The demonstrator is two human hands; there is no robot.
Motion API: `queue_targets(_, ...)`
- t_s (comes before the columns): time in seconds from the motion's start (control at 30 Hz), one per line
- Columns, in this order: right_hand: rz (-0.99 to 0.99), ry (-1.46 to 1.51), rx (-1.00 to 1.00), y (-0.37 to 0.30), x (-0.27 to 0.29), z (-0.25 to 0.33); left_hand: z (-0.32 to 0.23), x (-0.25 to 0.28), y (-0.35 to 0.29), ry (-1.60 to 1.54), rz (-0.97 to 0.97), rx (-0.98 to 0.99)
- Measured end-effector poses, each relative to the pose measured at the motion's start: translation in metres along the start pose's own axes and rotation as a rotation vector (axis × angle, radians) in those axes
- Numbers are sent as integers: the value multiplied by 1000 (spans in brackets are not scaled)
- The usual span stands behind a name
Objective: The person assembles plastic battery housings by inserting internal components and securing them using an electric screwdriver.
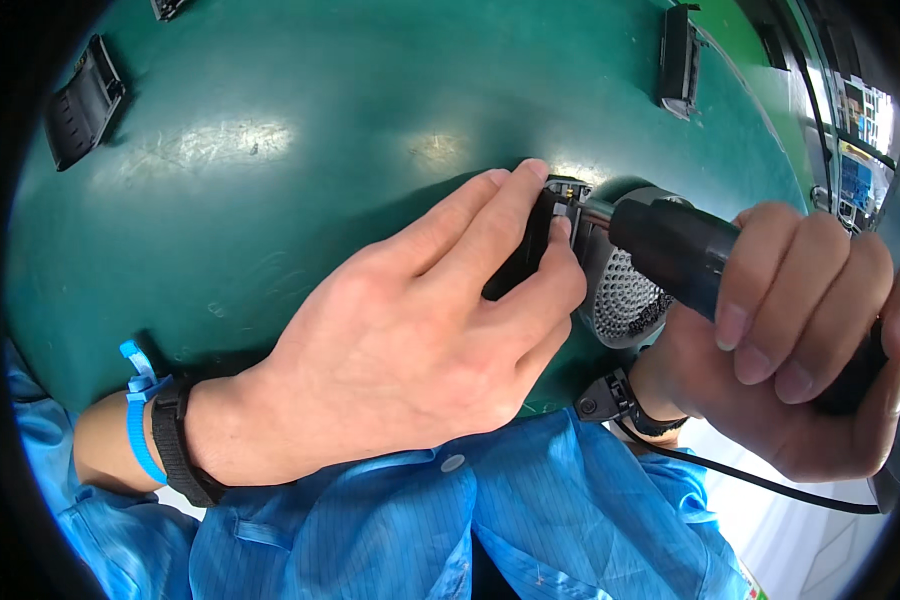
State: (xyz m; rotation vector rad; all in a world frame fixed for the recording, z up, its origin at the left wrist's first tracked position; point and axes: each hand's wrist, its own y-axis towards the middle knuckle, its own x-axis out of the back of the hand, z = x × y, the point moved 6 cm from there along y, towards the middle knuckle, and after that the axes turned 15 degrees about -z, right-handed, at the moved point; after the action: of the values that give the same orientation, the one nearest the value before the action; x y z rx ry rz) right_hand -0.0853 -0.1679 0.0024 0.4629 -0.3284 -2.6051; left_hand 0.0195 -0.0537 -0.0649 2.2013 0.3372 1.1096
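Note:
My left hand point(420, 310) is closed around a small black plastic housing point(523, 250), pressing it down on the green tabletop. Fingertips lie on both sides of its far end, where small metal parts show; the rest is mostly covered by the hand. In my right hand point(800, 320) is a black electric screwdriver point(675, 250), gripped with the fingers wrapped round its body. Its metal shaft points left, and the tip meets the housing's far end; the exact contact spot is too small to make out. Under the screwdriver stands a round dimpled dish point(620, 295) with small dark screws in it.
Similar black housings lie at the far left point(85, 105), at the top edge point(167, 8) and at the far right point(679, 62) of the green table point(350, 90). A black cable point(750, 482) runs from my right wristband. Equipment and wires stand beyond the table's right edge.

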Motion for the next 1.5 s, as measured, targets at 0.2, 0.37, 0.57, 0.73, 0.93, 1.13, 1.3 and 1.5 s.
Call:
queue_targets(0.2,-3,6,11,-2,-1,-4,0,0,-1,12,-8,10)
queue_targets(0.37,6,13,18,-3,-4,-4,1,-1,-3,8,-16,34)
queue_targets(0.57,19,16,19,-3,-8,-5,0,-2,-6,1,-30,46)
queue_targets(0.73,25,29,21,-1,-10,-7,2,-2,-6,-4,-39,27)
queue_targets(0.93,35,53,13,-2,-8,-1,3,3,-2,-53,-27,50)
queue_targets(1.13,-8,92,42,-3,15,8,7,0,0,-28,66,-28)
queue_targets(1.3,-39,122,121,-12,56,40,5,0,0,-11,213,-65)
queue_targets(1.5,422,98,158,-5,55,51,5,1,1,-15,279,-68)
